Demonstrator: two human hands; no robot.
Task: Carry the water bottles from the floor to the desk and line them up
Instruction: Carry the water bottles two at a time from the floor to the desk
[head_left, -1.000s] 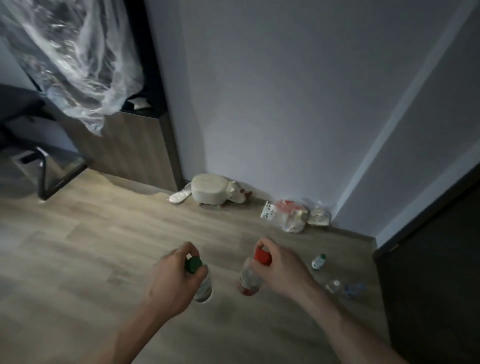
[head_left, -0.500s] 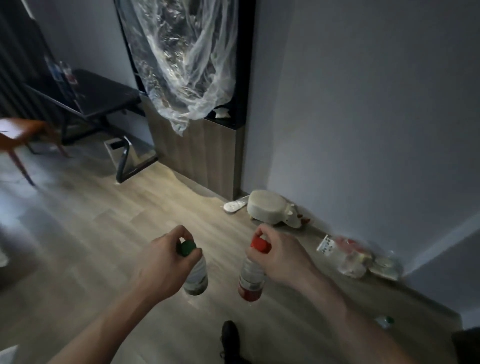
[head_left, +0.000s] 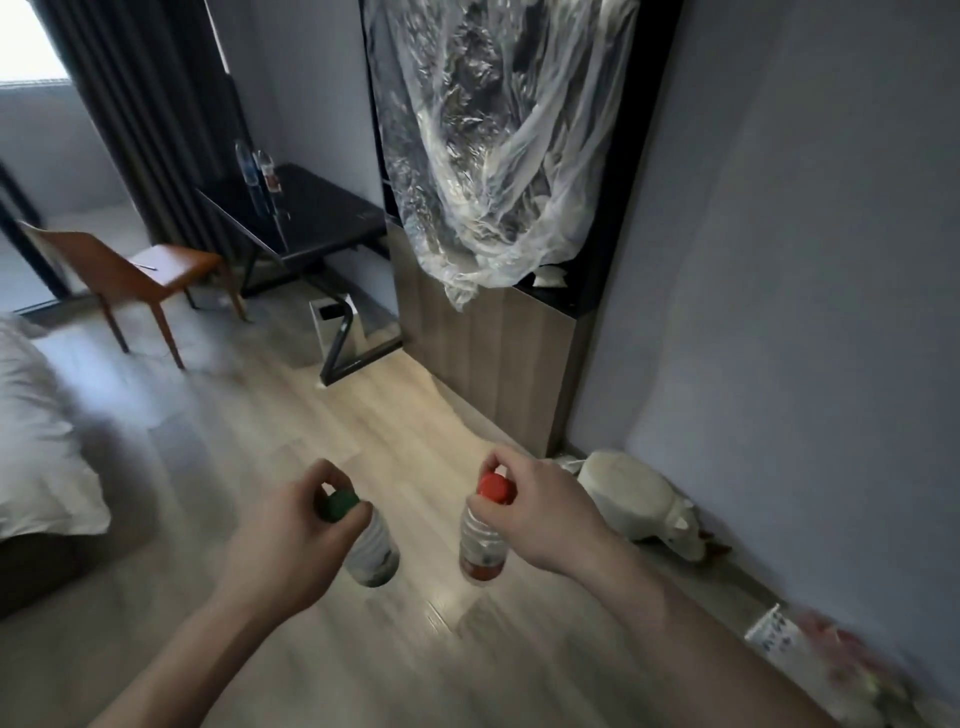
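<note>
My left hand (head_left: 291, 535) grips a green-capped water bottle (head_left: 371, 551) by its neck, and the bottle hangs upright above the floor. A red-capped bottle (head_left: 480, 545) with a red base hangs the same way from my right hand (head_left: 545, 514). Both bottles are clear plastic. Far ahead on the left stands the black desk (head_left: 317, 218), with two or three bottles (head_left: 257, 169) upright near its back left corner.
An orange chair (head_left: 140, 270) stands left of the desk. A white bin (head_left: 332, 325) sits under the desk's frame. A wooden cabinet (head_left: 488, 353) draped in clear plastic lines the right wall. A white plush toy (head_left: 639, 501) and bags (head_left: 810, 654) lie along the wall. White bedding (head_left: 36, 441) fills the left.
The view has swung left, away from the corner with the loose bottles, and the desk, chair and bed have come into sight. Both hands still hold their bottles.
</note>
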